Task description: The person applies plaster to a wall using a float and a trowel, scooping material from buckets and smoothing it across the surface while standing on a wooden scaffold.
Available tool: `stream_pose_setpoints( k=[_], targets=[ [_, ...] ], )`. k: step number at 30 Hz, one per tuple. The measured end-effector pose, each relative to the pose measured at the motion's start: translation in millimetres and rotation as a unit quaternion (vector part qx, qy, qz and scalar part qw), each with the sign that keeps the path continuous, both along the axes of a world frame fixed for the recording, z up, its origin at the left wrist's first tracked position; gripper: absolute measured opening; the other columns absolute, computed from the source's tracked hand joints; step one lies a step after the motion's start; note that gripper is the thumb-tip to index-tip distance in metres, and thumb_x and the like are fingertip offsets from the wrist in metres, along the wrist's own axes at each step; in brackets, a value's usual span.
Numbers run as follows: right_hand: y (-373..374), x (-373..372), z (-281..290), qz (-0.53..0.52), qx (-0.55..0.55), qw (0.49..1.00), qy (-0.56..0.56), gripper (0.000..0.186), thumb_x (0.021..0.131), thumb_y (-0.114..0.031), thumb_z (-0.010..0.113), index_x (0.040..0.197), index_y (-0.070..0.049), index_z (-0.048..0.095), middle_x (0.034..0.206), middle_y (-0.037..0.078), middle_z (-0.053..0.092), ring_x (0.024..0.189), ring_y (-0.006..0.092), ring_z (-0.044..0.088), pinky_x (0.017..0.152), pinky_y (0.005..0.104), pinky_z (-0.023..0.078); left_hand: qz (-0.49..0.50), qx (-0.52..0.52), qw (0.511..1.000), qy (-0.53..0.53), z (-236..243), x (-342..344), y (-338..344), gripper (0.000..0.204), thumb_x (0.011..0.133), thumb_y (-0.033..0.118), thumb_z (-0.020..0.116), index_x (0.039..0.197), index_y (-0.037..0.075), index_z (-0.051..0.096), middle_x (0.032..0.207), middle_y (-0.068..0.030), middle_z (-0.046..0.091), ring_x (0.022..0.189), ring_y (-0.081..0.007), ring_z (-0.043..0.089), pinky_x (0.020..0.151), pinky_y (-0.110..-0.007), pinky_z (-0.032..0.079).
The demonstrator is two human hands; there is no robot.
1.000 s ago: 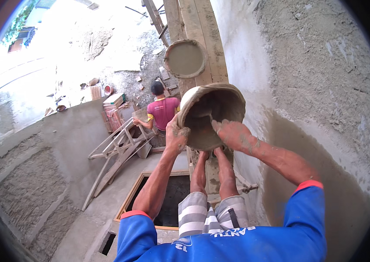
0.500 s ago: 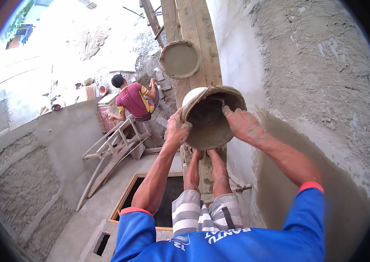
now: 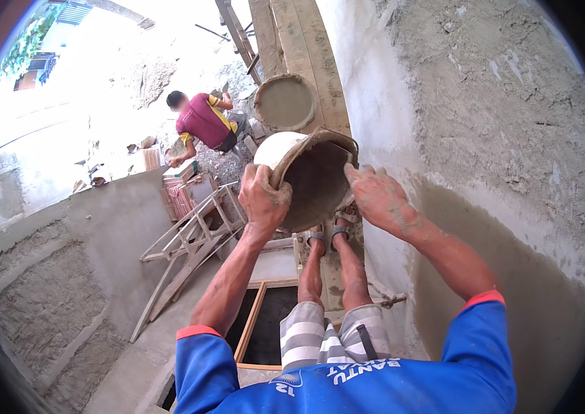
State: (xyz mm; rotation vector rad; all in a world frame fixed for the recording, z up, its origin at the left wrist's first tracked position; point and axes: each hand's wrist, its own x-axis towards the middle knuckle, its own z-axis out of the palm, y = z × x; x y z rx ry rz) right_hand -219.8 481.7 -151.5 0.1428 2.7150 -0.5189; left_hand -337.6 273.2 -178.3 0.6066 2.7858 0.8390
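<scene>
A white bucket [image 3: 277, 146], its inner wall coated grey with wet mortar, is tilted on its side with its mouth toward me. My left hand [image 3: 263, 200] is closed on the left edge of its rim. At the right edge of the mouth my right hand [image 3: 381, 200], smeared with mortar, is closed on what looks like a trowel; its blade is mostly hidden inside the bucket. Beyond the bucket, a round basin [image 3: 284, 102] of grey mortar stands on wooden planks [image 3: 313, 48].
A plastered wall [image 3: 486, 138] rises close on the right, with a darker wet patch low down. On the lower left are a wooden trestle [image 3: 192, 234] and a wood-framed opening [image 3: 254, 324]. A co-worker [image 3: 206, 124] crouches beside stacked tiles [image 3: 181, 190].
The bucket has shifted left and tipped further, and my left hand has moved with it. My right hand stays by the rim. The co-worker's head has turned and an arm has moved.
</scene>
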Motion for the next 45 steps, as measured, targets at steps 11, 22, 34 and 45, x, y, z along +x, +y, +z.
stream_pose_setpoints(
  k=[11,22,34,45],
  targets=[
    [19.6,-65.4,1.8,0.022,-0.02,0.999,-0.018,0.022,0.079,-0.01,0.054,0.096,-0.001,0.065,0.086,0.021,0.068,0.085,0.0333,0.068,0.07,0.0433,0.056,-0.083,0.224,0.967,0.085,76.3,-32.4,29.6,0.018,0.058,-0.004,0.062,0.071,-0.002,0.049,0.088,-0.0155,0.054,0.082,-0.0304,0.059,0.074,-0.037,0.048],
    [33.0,1.8,-29.2,0.006,-0.348,0.937,-0.042,0.051,0.081,-0.016,0.058,0.132,-0.008,0.053,0.125,0.019,0.058,0.114,0.0356,0.055,0.1,0.0408,0.043,-0.238,0.214,0.945,0.063,126.0,-10.8,31.4,0.022,0.054,-0.005,0.066,0.068,0.001,0.051,0.083,-0.0135,0.058,0.095,-0.0325,0.068,0.069,-0.038,0.054],
    [0.1,9.3,-42.8,-0.035,-0.371,0.908,0.191,0.049,0.073,-0.003,0.066,0.121,-0.013,0.058,0.107,0.017,0.063,0.099,0.0349,0.062,0.081,0.0392,0.053,-0.315,0.213,0.921,0.082,161.7,-22.5,31.1,0.025,0.053,-0.006,0.071,0.067,0.003,0.052,0.084,-0.0114,0.06,0.104,-0.0323,0.066,0.078,-0.039,0.057],
    [-19.9,2.0,-33.1,-0.165,-0.579,0.796,0.056,0.056,0.077,-0.007,0.068,0.131,-0.01,0.053,0.117,0.013,0.064,0.102,0.027,0.064,0.089,0.0349,0.05,-0.278,0.286,0.916,0.042,155.3,-40.0,19.2,0.026,0.057,-0.005,0.071,0.065,0.002,0.047,0.082,-0.0119,0.058,0.104,-0.0335,0.065,0.084,-0.041,0.054]
  ],
)
